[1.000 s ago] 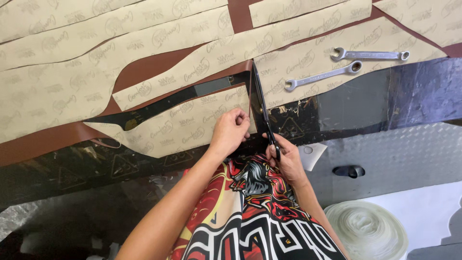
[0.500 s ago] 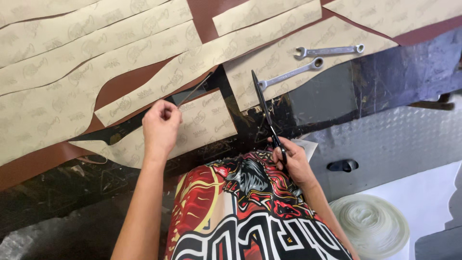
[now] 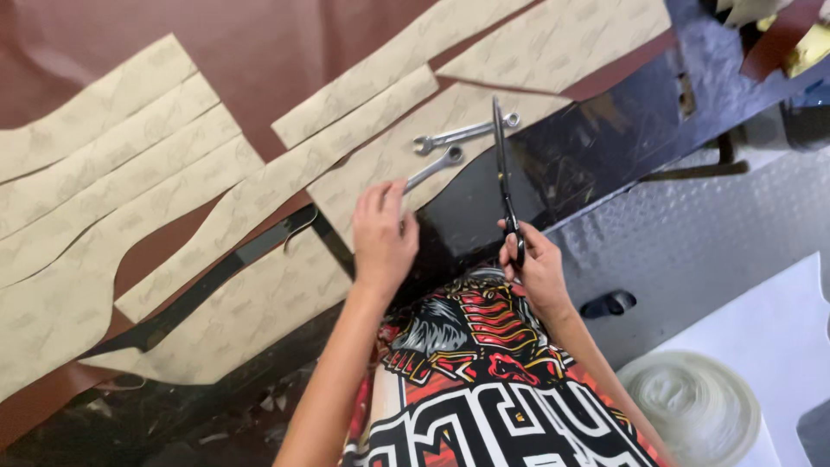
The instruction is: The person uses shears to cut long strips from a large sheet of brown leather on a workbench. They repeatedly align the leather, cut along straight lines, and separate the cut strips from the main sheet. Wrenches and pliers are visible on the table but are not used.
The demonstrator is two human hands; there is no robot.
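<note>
Scissors (image 3: 504, 177), long, dark and seemingly closed, stand mid-frame in the right hand (image 3: 534, 270); left hand (image 3: 383, 235) fingers spread over a wrench (image 3: 434, 167).

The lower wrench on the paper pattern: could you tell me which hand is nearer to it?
Left. The left hand has its fingertips right at the lower wrench handle end. The right hand is farther off, to the wrench's right and nearer the person, gripping the scissors.
</note>
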